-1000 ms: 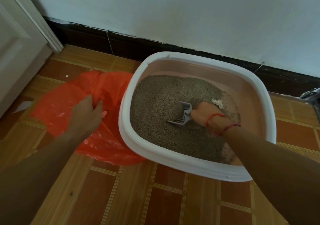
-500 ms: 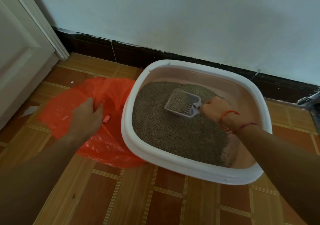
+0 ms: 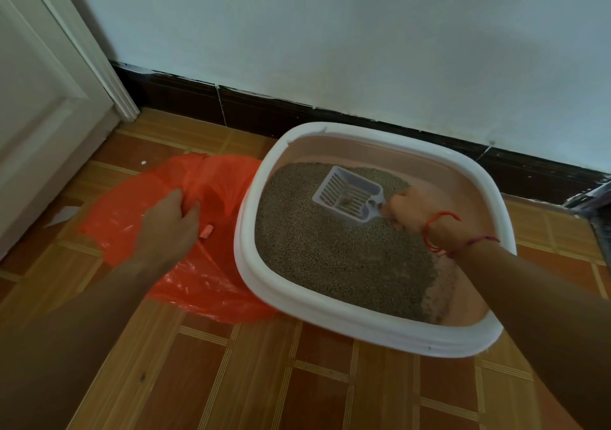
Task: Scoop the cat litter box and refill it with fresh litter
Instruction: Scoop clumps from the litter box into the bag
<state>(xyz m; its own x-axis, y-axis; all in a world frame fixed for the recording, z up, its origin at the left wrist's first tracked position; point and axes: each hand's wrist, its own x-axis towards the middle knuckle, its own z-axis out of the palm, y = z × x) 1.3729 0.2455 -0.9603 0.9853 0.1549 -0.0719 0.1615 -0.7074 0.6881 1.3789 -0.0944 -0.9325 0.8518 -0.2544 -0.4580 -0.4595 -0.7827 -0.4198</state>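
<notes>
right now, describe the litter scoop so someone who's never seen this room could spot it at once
Find the big white-rimmed litter box on the tiled floor by the wall. Over its grey litter, near the far side, the right hand grips the scoop by its handle. It is the only pale, slotted plastic thing there, nearly empty.

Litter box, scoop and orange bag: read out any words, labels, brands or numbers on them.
None: no text shows on the litter box, the scoop or the orange bag.
The small pink scrap on the bag is too small to tell.
</notes>
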